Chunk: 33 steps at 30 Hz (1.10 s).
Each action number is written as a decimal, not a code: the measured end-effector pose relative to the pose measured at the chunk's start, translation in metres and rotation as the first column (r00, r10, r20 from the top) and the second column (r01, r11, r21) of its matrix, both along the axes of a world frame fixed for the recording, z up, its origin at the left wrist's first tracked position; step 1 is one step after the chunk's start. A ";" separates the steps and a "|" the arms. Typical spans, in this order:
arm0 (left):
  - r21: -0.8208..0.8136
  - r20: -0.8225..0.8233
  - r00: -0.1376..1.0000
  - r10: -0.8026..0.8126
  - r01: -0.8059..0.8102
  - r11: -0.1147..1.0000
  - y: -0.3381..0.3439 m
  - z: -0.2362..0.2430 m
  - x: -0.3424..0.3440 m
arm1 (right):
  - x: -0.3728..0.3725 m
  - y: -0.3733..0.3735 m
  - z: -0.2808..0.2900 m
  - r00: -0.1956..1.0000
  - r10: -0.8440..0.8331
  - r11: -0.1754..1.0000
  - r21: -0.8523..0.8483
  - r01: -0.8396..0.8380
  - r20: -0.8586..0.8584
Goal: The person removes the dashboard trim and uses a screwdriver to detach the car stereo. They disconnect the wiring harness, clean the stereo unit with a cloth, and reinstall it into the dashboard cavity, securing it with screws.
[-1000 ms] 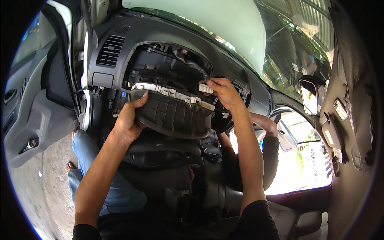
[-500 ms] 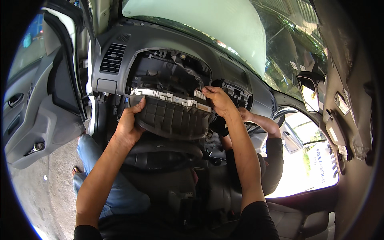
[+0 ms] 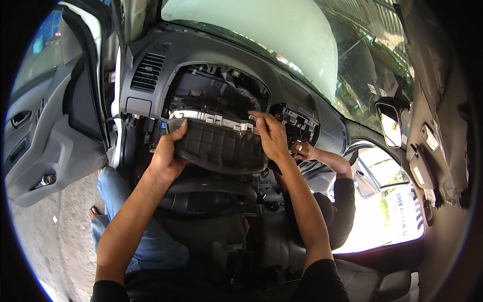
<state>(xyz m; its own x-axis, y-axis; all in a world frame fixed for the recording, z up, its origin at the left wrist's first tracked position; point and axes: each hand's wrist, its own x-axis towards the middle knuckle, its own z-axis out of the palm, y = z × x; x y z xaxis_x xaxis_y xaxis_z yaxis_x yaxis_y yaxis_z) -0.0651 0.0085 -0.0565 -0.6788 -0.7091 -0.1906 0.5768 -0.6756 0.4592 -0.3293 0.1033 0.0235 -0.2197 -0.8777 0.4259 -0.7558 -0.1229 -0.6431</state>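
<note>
An instrument cluster (image 3: 221, 146) with a black ribbed cover and a whitish edge is tilted in front of the dashboard opening (image 3: 216, 88), above the steering wheel (image 3: 211, 194). My left hand (image 3: 168, 153) grips its left end, thumb on top. At the cluster's upper right corner is my right hand (image 3: 273, 136), its fingers bent over the whitish edge; part of their grip is hidden. Loose wiring (image 3: 246, 95) hangs inside the opening.
A co-worker's hand (image 3: 304, 151) reaches into the open centre dash (image 3: 297, 121) close to my right hand. The driver's door (image 3: 60, 131) stands open on the left. An air vent (image 3: 149, 71) and the windscreen (image 3: 251, 30) lie beyond, a mirror (image 3: 388, 121) at right.
My right hand's fingers have shifted over the corner, covering the white part seen there before. The cluster has barely moved. The co-worker's hand has turned and shows more fully.
</note>
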 end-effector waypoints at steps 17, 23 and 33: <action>-0.023 0.114 0.991 0.064 -0.062 0.998 0.005 0.054 -0.025 | -0.037 -0.023 0.018 0.920 -0.189 0.981 -0.019 0.194 -0.344; -0.037 0.155 0.985 0.074 -0.069 0.997 -0.012 0.067 -0.032 | -0.066 0.014 -0.003 0.934 0.046 0.998 0.014 -0.055 0.353; -0.007 0.169 0.985 0.033 -0.032 0.999 -0.031 0.073 -0.043 | -0.050 0.045 -0.056 0.977 0.017 0.999 -0.053 -0.006 0.213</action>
<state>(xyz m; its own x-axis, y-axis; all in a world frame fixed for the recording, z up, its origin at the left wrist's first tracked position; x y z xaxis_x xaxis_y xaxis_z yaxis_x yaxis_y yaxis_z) -0.1083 -0.0224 0.0165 -0.6137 -0.7312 -0.2978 0.5122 -0.6558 0.5545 -0.3790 0.1480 -0.0329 -0.3002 -0.8587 0.4153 -0.6007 -0.1680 -0.7816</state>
